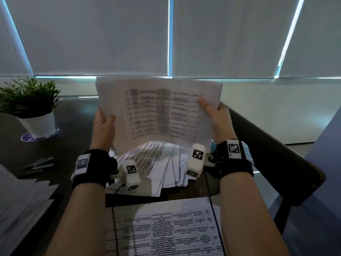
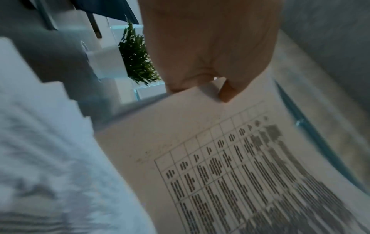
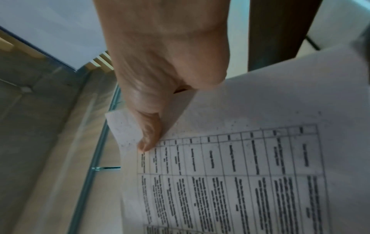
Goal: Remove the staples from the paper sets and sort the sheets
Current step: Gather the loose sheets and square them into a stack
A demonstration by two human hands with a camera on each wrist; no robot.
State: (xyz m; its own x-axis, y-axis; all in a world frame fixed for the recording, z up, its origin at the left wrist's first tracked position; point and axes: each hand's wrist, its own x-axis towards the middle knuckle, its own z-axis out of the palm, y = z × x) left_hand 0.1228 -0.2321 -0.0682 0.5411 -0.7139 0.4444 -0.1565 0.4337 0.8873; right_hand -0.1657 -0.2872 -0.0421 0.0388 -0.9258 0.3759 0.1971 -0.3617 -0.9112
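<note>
— What are your hands doing?

— My left hand (image 1: 103, 124) pinches the left edge of a bundle of papers (image 1: 158, 111), thumb on the printed face and the other fingers hidden behind. My right hand (image 1: 217, 119) grips the right edge the same way, thumb (image 3: 149, 134) laid flat on the front page near a corner that curls back. The two hands are well apart, one at each side of the bundle.

— Which way does the bundle point?

— It stands nearly upright in the air, printed face toward me, long axis running side to side. Its bottom edge hangs just above a fan of loose sheets (image 1: 160, 167).

— How does it look?

— White pages, slightly out of line at the top edge, with a printed table of dark text in columns. It is blurred, so I cannot read it, and I cannot make out a staple.

— And around the bundle?

— The fanned sheets lie on the dark table (image 1: 73, 126) below it. Nearer me than the bundle lies another sheet with a table (image 1: 166, 228). Left of the bundle stands a potted plant (image 1: 31, 104), and at the near left a stack of paper (image 1: 22, 200).
</note>
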